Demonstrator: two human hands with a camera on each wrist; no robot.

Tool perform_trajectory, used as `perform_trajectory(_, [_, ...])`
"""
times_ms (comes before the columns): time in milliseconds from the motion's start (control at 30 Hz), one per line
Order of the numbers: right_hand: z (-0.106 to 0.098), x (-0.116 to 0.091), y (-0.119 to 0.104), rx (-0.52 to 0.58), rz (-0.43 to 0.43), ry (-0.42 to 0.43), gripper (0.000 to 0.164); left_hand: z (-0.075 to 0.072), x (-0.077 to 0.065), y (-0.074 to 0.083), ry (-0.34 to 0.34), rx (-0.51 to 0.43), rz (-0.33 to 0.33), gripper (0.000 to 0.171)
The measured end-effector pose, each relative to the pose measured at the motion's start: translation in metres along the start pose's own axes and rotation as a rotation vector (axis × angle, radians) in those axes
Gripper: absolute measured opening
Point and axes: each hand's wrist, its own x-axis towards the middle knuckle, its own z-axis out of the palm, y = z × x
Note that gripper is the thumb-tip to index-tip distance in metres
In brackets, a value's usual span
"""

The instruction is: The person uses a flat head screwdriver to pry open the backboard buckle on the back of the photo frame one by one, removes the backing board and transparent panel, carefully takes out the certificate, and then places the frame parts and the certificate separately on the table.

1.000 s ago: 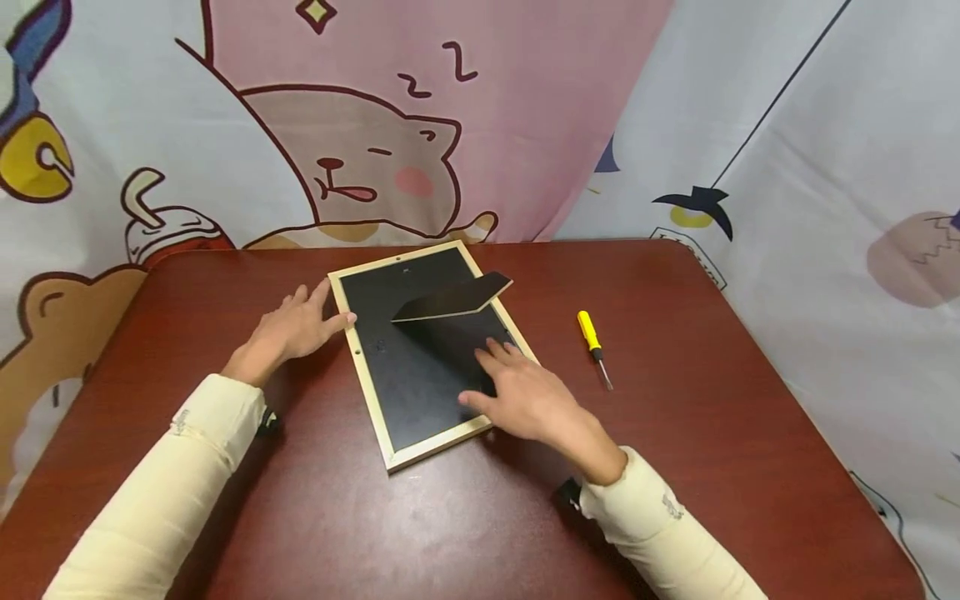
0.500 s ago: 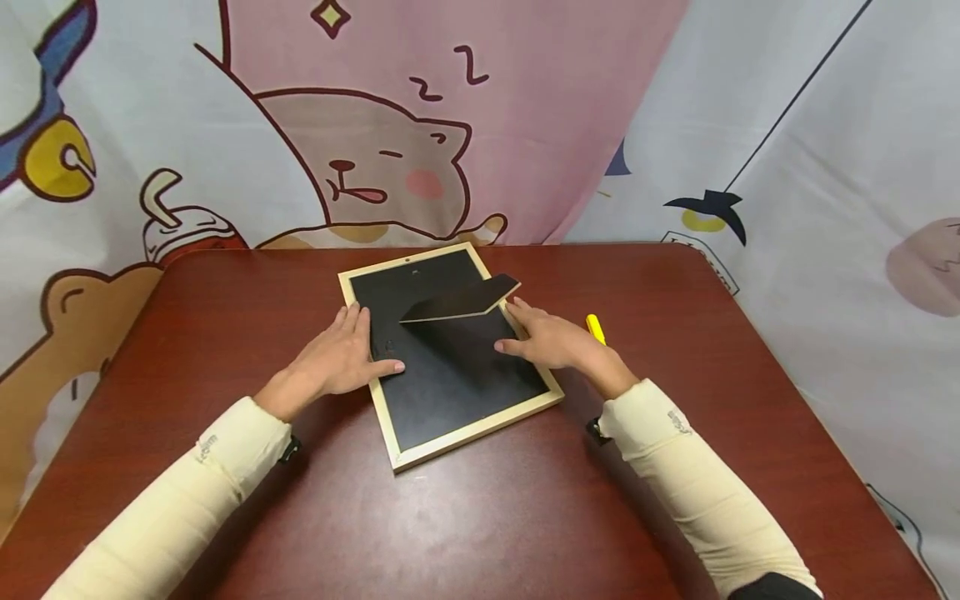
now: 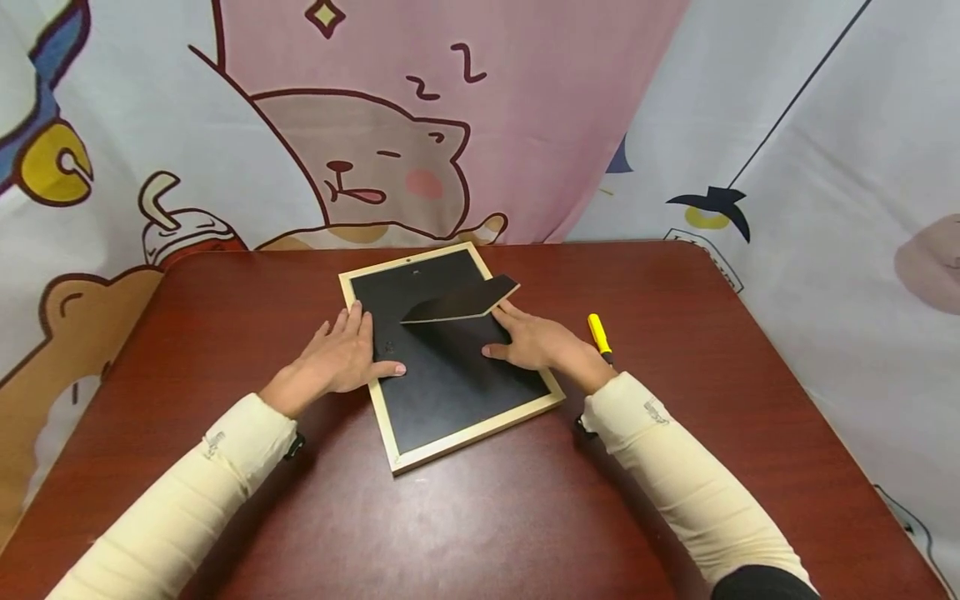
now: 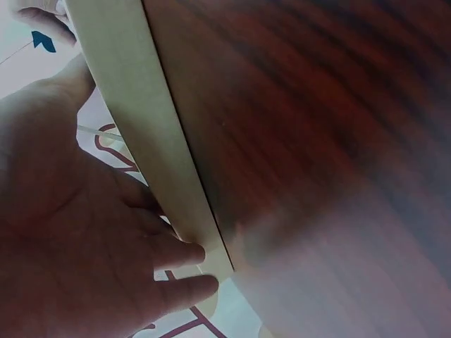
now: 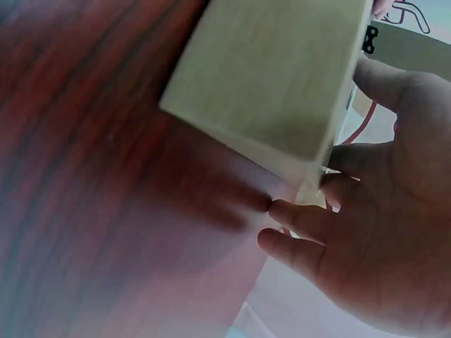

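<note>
A picture frame (image 3: pixel 442 408) lies face down, its black back up and pale wooden rim showing. From the back rises a black easel stand (image 3: pixel 461 302), tilted up. My left hand (image 3: pixel 341 354) rests on the frame's left side, fingers straight along the rim and thumb on the black board. Across from it, my right hand (image 3: pixel 540 342) lies over the right rim beside the stand, fingers extended and thumb on the board. The left wrist view has the left hand (image 4: pixel 77 225) along the rim's side; the right wrist view has the right hand (image 5: pixel 387 204) near a frame corner (image 5: pixel 268 77).
A yellow-handled screwdriver (image 3: pixel 597 332) lies right of the frame, its shaft hidden behind the right forearm. Everything sits on a dark red wooden table (image 3: pixel 720 400). A printed cartoon curtain (image 3: pixel 555 108) hangs behind it.
My left hand has slid from near the frame's upper left corner to the middle of its left side. My right hand has moved up from the lower board to the right rim.
</note>
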Motion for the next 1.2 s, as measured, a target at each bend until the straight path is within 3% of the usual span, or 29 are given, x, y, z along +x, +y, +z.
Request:
perform_trajectory(267, [-0.001,-0.006,-0.006,-0.075,0.064,-0.049,0.085,-0.005,0.014,-0.008,-0.020,0.033,-0.005,0.106])
perform_trajectory(667, [0.005,-0.016,-0.013,-0.124,0.120,-0.008,0.084,-0.008,0.030,-0.020,-0.019,-0.052,0.051,0.103])
perform_trajectory(900, [0.009,-0.015,-0.015,-0.122,0.117,0.026,0.084,-0.011,0.036,-0.026,-0.048,-0.113,0.015,0.102])
perform_trajectory(1200, [0.005,-0.012,-0.015,-0.110,0.122,0.011,0.084,-0.014,0.044,-0.029,-0.088,-0.178,-0.023,0.103])
